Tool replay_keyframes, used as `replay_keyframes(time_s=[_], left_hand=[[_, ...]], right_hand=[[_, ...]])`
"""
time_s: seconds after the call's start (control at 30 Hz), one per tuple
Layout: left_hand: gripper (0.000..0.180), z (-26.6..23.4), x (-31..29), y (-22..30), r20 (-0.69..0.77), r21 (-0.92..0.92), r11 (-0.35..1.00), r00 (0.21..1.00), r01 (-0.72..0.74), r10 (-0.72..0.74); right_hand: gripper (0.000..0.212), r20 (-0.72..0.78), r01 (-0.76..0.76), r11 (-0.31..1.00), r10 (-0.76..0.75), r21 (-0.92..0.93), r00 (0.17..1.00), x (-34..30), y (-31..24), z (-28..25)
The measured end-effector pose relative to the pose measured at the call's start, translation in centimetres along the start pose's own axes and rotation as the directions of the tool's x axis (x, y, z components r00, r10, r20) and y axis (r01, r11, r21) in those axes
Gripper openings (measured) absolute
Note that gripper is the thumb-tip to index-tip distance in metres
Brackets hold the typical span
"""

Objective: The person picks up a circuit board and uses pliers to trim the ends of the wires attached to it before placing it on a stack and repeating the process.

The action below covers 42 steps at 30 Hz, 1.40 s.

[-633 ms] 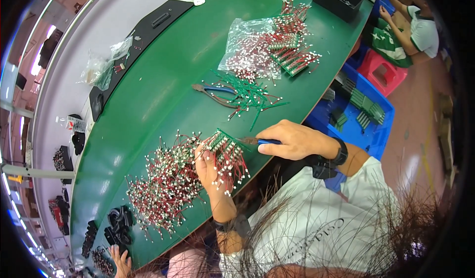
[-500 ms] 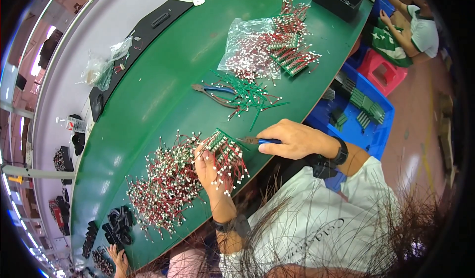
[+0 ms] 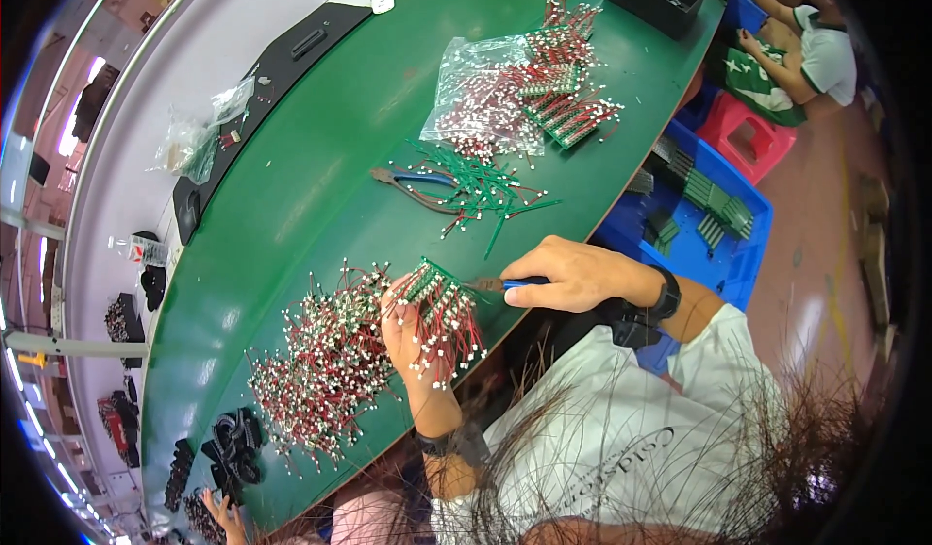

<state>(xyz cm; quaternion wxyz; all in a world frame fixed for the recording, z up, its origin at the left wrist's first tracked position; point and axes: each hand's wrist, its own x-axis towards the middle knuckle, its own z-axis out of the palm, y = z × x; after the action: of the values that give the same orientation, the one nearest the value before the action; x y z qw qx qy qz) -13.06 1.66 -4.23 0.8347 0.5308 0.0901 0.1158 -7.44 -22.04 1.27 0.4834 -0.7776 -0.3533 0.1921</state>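
My left hand (image 3: 400, 333) is closed on a green circuit board panel (image 3: 427, 281), from which red wires with white connectors hang down. My right hand (image 3: 575, 275) grips blue-handled cutting pliers (image 3: 489, 284), their jaws at the panel's right edge. Whether the jaws touch the board cannot be made out. Just left of my left hand lies a large heap of red-wired pieces with white connectors (image 3: 325, 365). Beyond my hands are a pile of thin green strips (image 3: 490, 191) and a second pair of pliers (image 3: 413, 184) on the green table (image 3: 291, 186).
Farther back, a clear plastic bag (image 3: 476, 89) lies beside wired green panels (image 3: 568, 123). A black bin (image 3: 655, 0) stands at the far end. A blue crate (image 3: 743, 264) with green panels is at my right, near a pink stool (image 3: 748, 137). Another person's hand (image 3: 225, 518) is at lower left.
The pliers' jaws sit slightly lower against the panel, and the hanging wires have swung a little. At lower left, the other person's hand has shifted left.
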Motion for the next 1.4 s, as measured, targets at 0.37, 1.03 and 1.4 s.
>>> replay_keyframes(time_s=[0.37,1.03,1.4], left_hand=[[0.040,1.1,0.2,0.4,-0.018,0.049,0.993,0.994,0.111,-0.110],[0.038,5.1,3.2,0.6,0.031,0.316,0.944,0.993,0.099,-0.114],[0.047,3.9,1.8,5.4,0.079,0.501,0.858,0.993,-0.117,0.090]], right_hand=[[0.031,-0.172,-0.027,0.937,-0.036,-0.349,0.984,-0.9,-0.5,0.7],[0.030,-0.377,-0.080,0.970,0.164,0.231,0.912,-1.6,3.5,-2.4],[0.030,-0.433,0.155,0.969,-0.224,-0.190,0.873,-1.3,3.3,-1.8]])
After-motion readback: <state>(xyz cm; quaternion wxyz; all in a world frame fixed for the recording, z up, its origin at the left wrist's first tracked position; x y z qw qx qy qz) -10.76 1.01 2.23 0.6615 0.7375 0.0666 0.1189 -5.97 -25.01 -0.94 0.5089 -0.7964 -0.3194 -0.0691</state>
